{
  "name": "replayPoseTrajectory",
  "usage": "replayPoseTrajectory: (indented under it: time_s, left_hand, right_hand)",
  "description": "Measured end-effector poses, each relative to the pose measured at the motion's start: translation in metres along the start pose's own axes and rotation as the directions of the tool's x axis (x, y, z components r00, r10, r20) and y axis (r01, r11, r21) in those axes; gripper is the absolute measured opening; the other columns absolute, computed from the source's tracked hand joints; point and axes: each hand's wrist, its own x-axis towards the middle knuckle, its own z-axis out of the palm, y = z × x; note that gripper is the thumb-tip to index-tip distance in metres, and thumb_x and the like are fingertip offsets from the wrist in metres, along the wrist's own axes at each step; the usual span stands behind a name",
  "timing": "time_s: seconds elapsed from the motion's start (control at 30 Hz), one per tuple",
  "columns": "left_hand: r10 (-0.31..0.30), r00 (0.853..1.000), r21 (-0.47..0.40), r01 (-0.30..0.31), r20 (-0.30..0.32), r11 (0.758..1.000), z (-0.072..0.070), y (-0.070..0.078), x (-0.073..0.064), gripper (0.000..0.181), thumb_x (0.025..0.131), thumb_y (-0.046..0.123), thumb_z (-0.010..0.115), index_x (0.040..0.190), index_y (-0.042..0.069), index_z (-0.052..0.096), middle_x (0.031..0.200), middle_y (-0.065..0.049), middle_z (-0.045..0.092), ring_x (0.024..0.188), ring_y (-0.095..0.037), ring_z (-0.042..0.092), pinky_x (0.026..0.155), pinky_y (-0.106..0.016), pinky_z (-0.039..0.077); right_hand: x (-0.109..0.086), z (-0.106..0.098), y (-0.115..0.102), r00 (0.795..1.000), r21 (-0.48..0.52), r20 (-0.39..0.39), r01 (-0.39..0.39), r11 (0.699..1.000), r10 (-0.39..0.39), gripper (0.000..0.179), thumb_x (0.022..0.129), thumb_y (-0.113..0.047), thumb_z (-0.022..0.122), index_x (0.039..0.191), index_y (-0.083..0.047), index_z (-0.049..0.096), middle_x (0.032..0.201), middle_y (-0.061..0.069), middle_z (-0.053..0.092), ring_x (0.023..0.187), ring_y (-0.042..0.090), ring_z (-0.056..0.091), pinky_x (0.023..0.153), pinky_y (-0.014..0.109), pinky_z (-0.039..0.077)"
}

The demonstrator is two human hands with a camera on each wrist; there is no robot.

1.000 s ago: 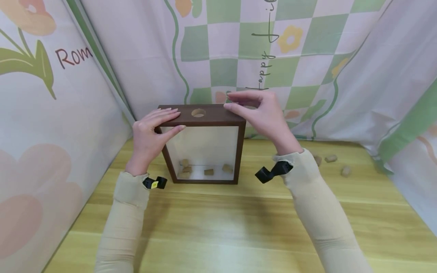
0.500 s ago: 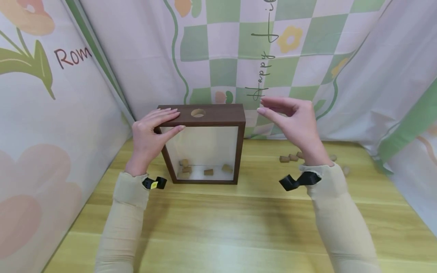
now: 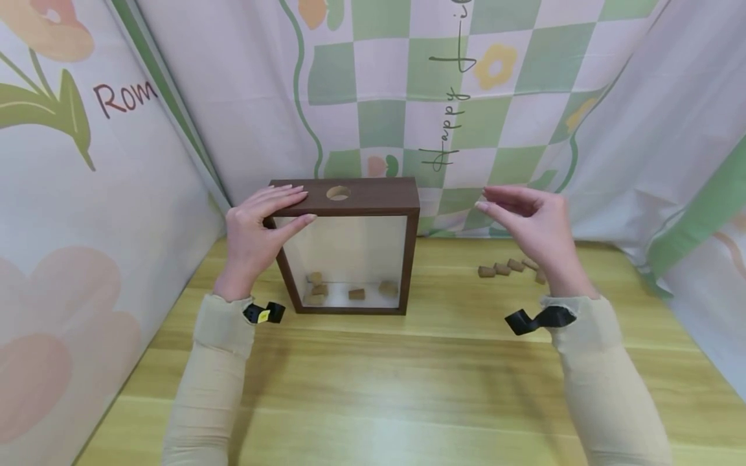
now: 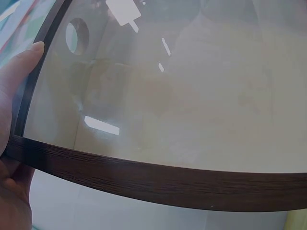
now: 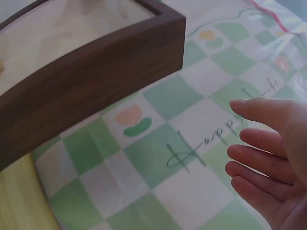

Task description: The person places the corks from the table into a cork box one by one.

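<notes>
My left hand point(image 3: 256, 226) grips the upper left corner of a brown wooden shadow box point(image 3: 379, 194). Its fingers lie across the top and its thumb is on the front edge. The box stands upright, with a round hole in its top and a clear front. Several small corks point(image 3: 356, 294) lie inside at the bottom. To the right, my right hand point(image 3: 533, 223) is in the air, apart from the box. In the right wrist view its fingers point(image 5: 261, 163) are loosely bent, with nothing between them and the thumb.
Several loose corks point(image 3: 502, 269) lie on the wooden table point(image 3: 373, 382) right of the box, partly hidden by the right wrist. A patterned cloth point(image 3: 381, 71) hangs behind, and another printed cloth point(image 3: 116, 213) borders the table's left side.
My right hand has moved right and down, from beside the box's top right corner to above the loose corks. My left hand and the box have stayed in place.
</notes>
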Motion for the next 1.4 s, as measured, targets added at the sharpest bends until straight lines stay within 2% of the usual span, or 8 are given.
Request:
replayPoseTrajectory:
  time_s: [0.23, 0.47, 0.7, 0.73, 0.87, 0.93, 1.13, 1.4]
  left_hand:
    - [0.007, 1.000, 0.001, -0.007, 0.006, 1.000, 0.000, 0.000, 0.000, 0.039, 0.077, 0.015, 0.092, 0.114, 0.010, 0.080, 0.116, -0.001, 0.074, 0.114, -0.021, 0.067, 0.108, -0.036, 0.045]
    - [0.015, 1.000, -0.004, -0.015, -0.001, 1.000, 0.000, -0.001, 0.001, 0.039, 0.077, 0.014, 0.092, 0.114, 0.009, 0.080, 0.115, -0.003, 0.074, 0.113, -0.023, 0.068, 0.109, -0.037, 0.045]
    - [0.023, 1.000, 0.000, -0.023, -0.013, 1.000, 0.001, 0.000, 0.000, 0.040, 0.076, 0.014, 0.092, 0.114, 0.009, 0.080, 0.114, -0.003, 0.074, 0.112, -0.023, 0.068, 0.108, -0.037, 0.045]
    - [0.023, 1.000, 0.005, -0.023, -0.011, 1.000, 0.001, -0.001, 0.000, 0.040, 0.076, 0.015, 0.092, 0.114, 0.009, 0.080, 0.115, -0.003, 0.074, 0.112, -0.023, 0.068, 0.108, -0.037, 0.045]
    - [0.019, 1.000, 0.012, -0.019, -0.007, 1.000, 0.001, -0.001, 0.001, 0.039, 0.076, 0.015, 0.092, 0.113, 0.009, 0.080, 0.114, -0.002, 0.074, 0.112, -0.022, 0.068, 0.108, -0.036, 0.046]
    - [0.015, 1.000, 0.011, -0.015, -0.008, 1.000, 0.000, -0.001, 0.001, 0.038, 0.076, 0.015, 0.092, 0.112, 0.009, 0.080, 0.114, -0.001, 0.074, 0.112, -0.022, 0.068, 0.108, -0.036, 0.046]
    - [0.019, 1.000, 0.021, -0.019, -0.005, 1.000, -0.001, 0.000, 0.001, 0.038, 0.077, 0.016, 0.092, 0.113, 0.009, 0.080, 0.115, -0.002, 0.074, 0.112, -0.021, 0.068, 0.107, -0.036, 0.046]
    - [0.012, 1.000, 0.028, -0.013, 0.003, 1.000, 0.000, 0.000, 0.001, 0.040, 0.077, 0.017, 0.092, 0.114, 0.010, 0.080, 0.115, -0.002, 0.074, 0.113, -0.021, 0.068, 0.108, -0.035, 0.045]
  right_hand:
    - [-0.005, -0.006, 0.036, 0.998, -0.083, 0.028, -0.059, 0.995, 0.061, 0.052, 0.090, -0.043, 0.079, 0.129, -0.010, 0.071, 0.121, 0.002, 0.073, 0.098, 0.005, 0.068, 0.082, 0.012, 0.052]
    - [-0.013, -0.013, 0.078, 0.984, -0.144, 0.081, -0.148, 0.978, 0.161, 0.061, 0.089, -0.054, 0.074, 0.134, -0.014, 0.068, 0.127, 0.002, 0.070, 0.106, 0.006, 0.063, 0.087, 0.011, 0.047]
    - [-0.021, -0.015, 0.116, 0.967, -0.194, 0.110, -0.206, 0.959, 0.230, 0.065, 0.090, -0.058, 0.072, 0.135, -0.012, 0.068, 0.127, 0.001, 0.070, 0.109, 0.007, 0.060, 0.099, 0.039, 0.047]
    - [-0.022, -0.016, 0.122, 0.964, -0.195, 0.121, -0.210, 0.958, 0.237, 0.065, 0.091, -0.057, 0.072, 0.136, -0.011, 0.067, 0.127, 0.001, 0.069, 0.111, 0.008, 0.060, 0.099, 0.040, 0.047]
    - [-0.027, -0.016, 0.143, 0.956, -0.210, 0.153, -0.216, 0.953, 0.250, 0.063, 0.094, -0.053, 0.069, 0.138, -0.007, 0.064, 0.131, 0.008, 0.067, 0.121, 0.021, 0.059, 0.095, 0.026, 0.049]
    - [-0.029, -0.016, 0.153, 0.952, -0.228, 0.160, -0.220, 0.949, 0.259, 0.064, 0.095, -0.054, 0.068, 0.139, -0.007, 0.063, 0.133, 0.010, 0.066, 0.125, 0.027, 0.057, 0.095, 0.025, 0.050]
    - [-0.030, -0.012, 0.174, 0.952, -0.236, 0.156, -0.224, 0.946, 0.265, 0.065, 0.093, -0.053, 0.072, 0.136, -0.004, 0.065, 0.134, 0.018, 0.064, 0.127, 0.035, 0.053, 0.108, 0.054, 0.041]
    - [-0.024, -0.008, 0.187, 0.952, -0.247, 0.145, -0.229, 0.942, 0.269, 0.062, 0.090, -0.043, 0.079, 0.133, 0.000, 0.066, 0.142, 0.026, 0.053, 0.138, 0.045, 0.038, 0.113, 0.062, 0.029]
